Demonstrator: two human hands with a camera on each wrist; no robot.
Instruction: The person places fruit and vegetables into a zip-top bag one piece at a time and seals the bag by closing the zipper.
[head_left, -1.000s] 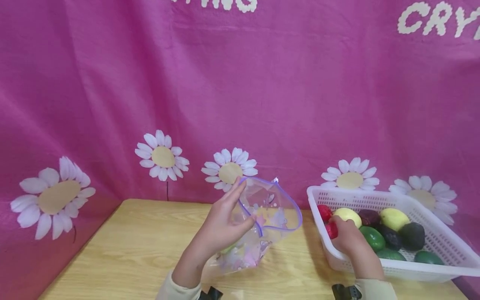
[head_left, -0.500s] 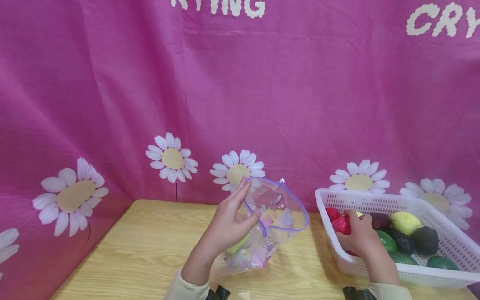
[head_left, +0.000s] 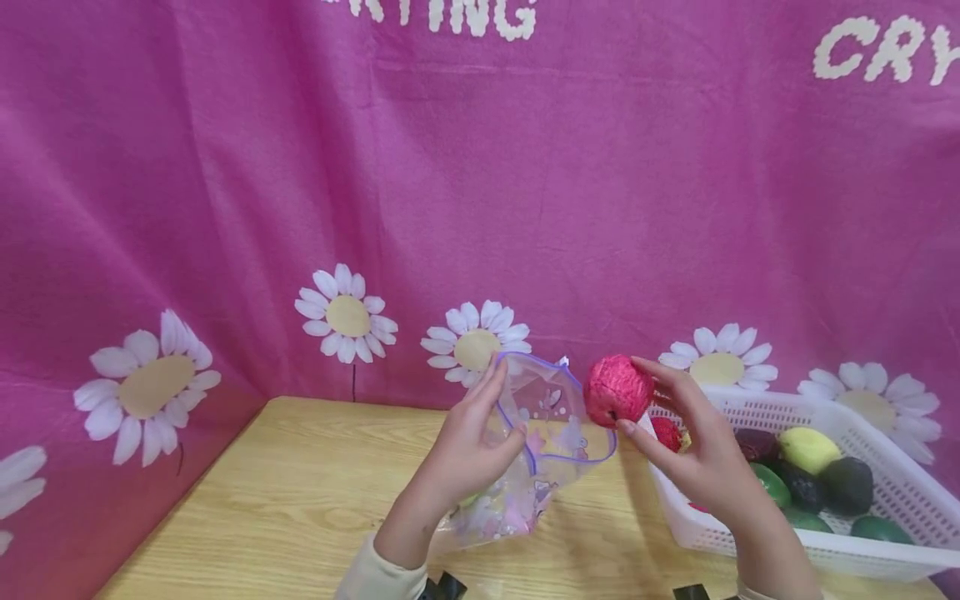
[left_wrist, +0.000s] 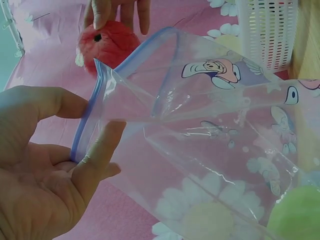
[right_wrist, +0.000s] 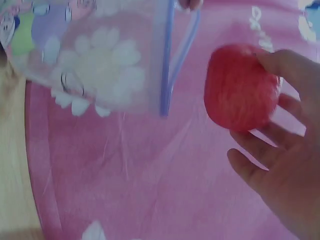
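My left hand (head_left: 465, 450) pinches the purple zip edge of a clear zip bag (head_left: 517, 504) printed with cartoon figures, keeping its mouth spread. Inside the bag's lower part lies a light green round fruit (left_wrist: 297, 217). My right hand (head_left: 701, 446) holds a red apple (head_left: 618, 389) between thumb and fingers, raised just right of the bag's mouth. In the left wrist view, the apple's dark stem hollow faces the camera, beyond the purple edge. The right wrist view has a gap between the apple and the bag.
At the right stands a white plastic basket (head_left: 862, 554) holding another red fruit (head_left: 666, 432), a yellow fruit (head_left: 810, 450), a dark avocado (head_left: 847, 486) and several green ones. The wooden table (head_left: 300, 483) meets a pink cloth with daisies (head_left: 480, 346) behind.
My right hand has lifted the red apple out of the basket and carried it left and up to the bag's mouth. The left hand keeps its grip on the bag.
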